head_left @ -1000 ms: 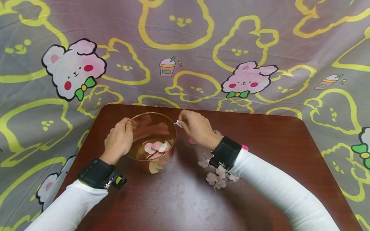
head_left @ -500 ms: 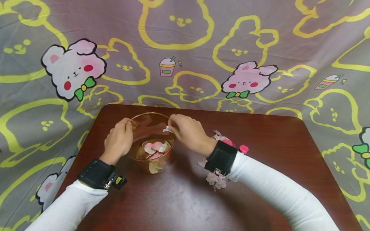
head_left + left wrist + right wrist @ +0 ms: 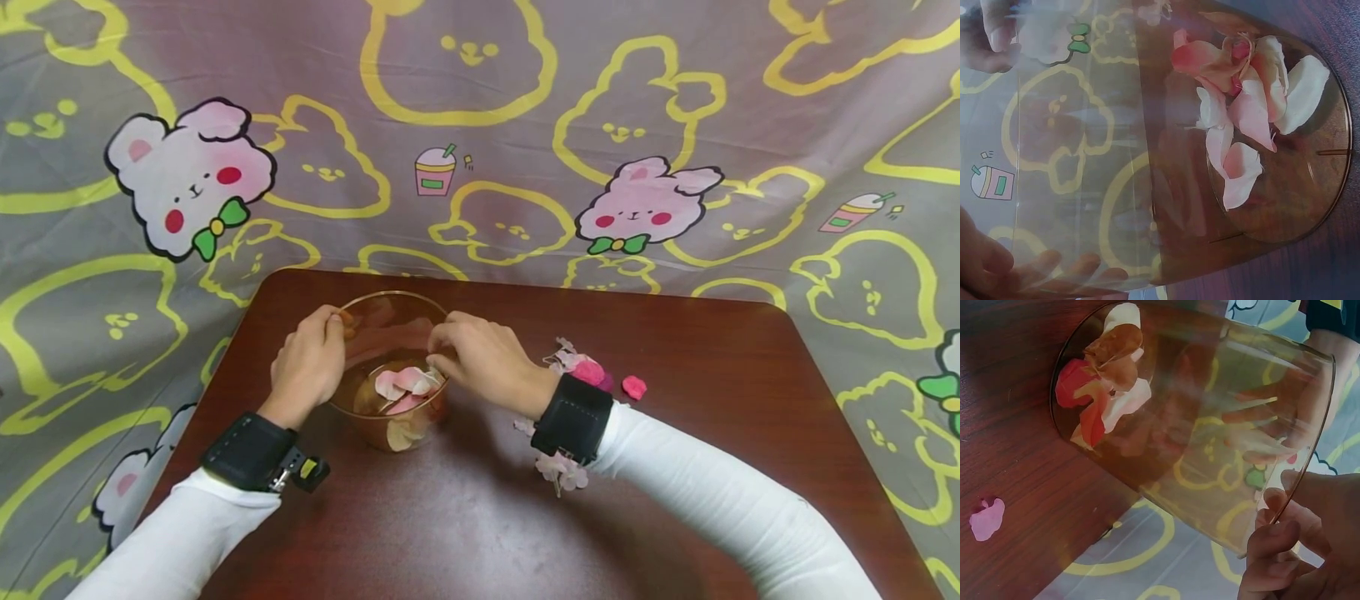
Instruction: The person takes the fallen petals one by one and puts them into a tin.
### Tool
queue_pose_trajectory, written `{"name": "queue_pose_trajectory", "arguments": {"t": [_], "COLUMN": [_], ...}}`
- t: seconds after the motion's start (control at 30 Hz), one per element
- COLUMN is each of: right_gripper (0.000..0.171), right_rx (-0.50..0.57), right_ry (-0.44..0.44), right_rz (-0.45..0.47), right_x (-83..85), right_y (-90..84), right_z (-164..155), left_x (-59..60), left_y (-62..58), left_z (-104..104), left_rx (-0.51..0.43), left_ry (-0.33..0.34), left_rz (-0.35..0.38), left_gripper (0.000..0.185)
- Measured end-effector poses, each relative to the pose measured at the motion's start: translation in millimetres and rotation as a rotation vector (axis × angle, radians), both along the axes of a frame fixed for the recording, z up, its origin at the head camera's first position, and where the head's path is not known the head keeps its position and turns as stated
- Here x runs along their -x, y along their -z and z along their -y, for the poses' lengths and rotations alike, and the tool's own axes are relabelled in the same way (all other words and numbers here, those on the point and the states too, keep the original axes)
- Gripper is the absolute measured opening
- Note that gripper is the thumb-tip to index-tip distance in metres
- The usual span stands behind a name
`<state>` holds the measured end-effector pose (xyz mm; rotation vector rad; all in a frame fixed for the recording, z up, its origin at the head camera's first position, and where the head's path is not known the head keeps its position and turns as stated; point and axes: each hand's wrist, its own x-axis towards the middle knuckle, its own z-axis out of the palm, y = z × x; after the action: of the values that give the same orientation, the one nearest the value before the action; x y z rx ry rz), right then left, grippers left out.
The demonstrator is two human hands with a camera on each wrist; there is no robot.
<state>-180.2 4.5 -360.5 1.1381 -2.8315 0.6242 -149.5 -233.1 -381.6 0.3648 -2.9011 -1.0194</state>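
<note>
A see-through amber bucket (image 3: 397, 421) stands on the table, with pink and white flower petals (image 3: 405, 383) lying in its bottom. My left hand (image 3: 311, 354) grips its rim on the left side. At the right of the rim is my right hand (image 3: 480, 358), its loosely bent fingertips over the opening. In the right wrist view those fingers (image 3: 1269, 569) reach across the rim, and no petal shows between them. The left wrist view looks through the amber wall at the petals (image 3: 1254, 94), a small white piece among them. Part of the right hand (image 3: 994, 31) appears at that view's upper left.
Right of the bucket, partly behind the right wrist, lie pale pink blossoms (image 3: 562, 471) and a bright pink flower (image 3: 587, 372). A loose pink petal (image 3: 633, 387) sits farther right. A printed curtain (image 3: 480, 150) closes off the brown table (image 3: 712, 350) at the back.
My right hand has moved left to the bucket's opening; the white petal it pinched no longer shows in its fingers. The left hand has stayed on the rim.
</note>
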Motion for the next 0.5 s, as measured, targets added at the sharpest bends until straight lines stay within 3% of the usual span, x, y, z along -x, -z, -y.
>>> {"name": "queue_pose_trajectory", "arguments": {"t": [0.5], "right_gripper": [0.016], "right_rx": [0.119], "right_ry": [0.086], "right_rz": [0.053], "right_x": [11.6], "right_y": [-4.7], "right_z": [-7], "left_x": [-0.7], "left_y": [0.2], "left_z": [0], "left_rx": [-0.002], "left_ry": [-0.010], "left_rz": [0.004], "left_gripper": [0.052]}}
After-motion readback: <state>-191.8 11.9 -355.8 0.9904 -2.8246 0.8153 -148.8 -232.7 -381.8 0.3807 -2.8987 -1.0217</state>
